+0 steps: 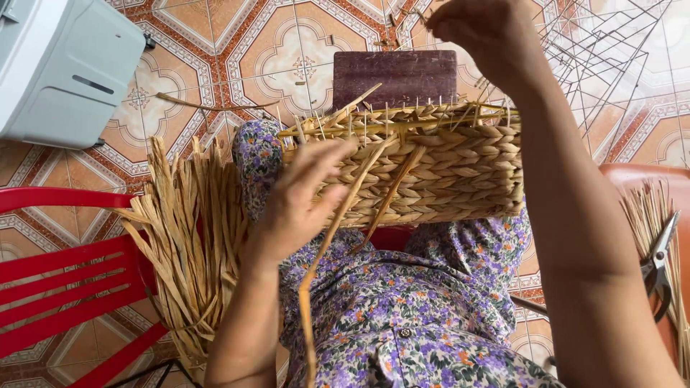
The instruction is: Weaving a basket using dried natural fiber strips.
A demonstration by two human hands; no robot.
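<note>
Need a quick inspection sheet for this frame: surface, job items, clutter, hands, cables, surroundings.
Surface: patterned tile floor; work rests on the lap, on a floral dress.
Job's things: half-woven straw basket around a dark wooden block; loose strand trailing down.
Clutter: bundle of dried straw on a red chair; scissors and thin reeds on an orange seat at the right.
Hands: left hand on the basket's side, fingers spread; right hand pinching a strand above the rim.
Cables: nothing seen.
Surroundings: grey-white appliance, wire frames.
</note>
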